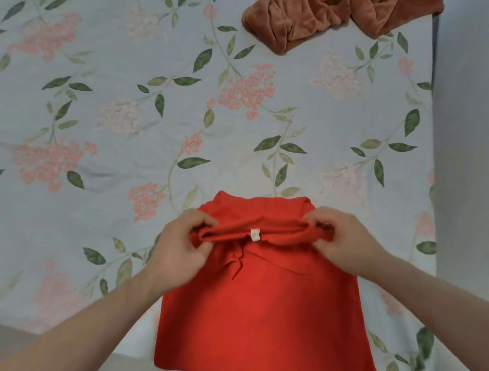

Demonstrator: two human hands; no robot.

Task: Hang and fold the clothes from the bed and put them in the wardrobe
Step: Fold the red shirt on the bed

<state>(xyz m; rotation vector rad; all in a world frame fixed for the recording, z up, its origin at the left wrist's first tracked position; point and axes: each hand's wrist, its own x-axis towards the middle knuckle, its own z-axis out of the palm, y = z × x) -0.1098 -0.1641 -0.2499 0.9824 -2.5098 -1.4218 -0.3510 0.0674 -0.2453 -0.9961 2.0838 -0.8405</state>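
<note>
A red top point(257, 306) is held over the near edge of the bed point(117, 121), its upper part resting on the floral sheet and its lower part hanging off toward the floor. The collar edge, marked by a small white label point(254, 234), is pinched at both ends: the left hand point(178, 245) is closed on the left end with fingers curled into the cloth, and the right hand point(345, 236) is closed on the right end in the same way. The cloth between the hands is bunched into a roll.

The step in hand is judged to be the folding of this garment, at an early stage, since most of its length is still unfolded. For the next move, the collar edge is likely to need spreading flat on the sheet, so that the hanging part can be brought up and creased evenly.

A brown garment point(338, 8) is left crumpled at the far side of the bed, well apart from the top, still to be handled. The wardrobe is not seen.
</note>
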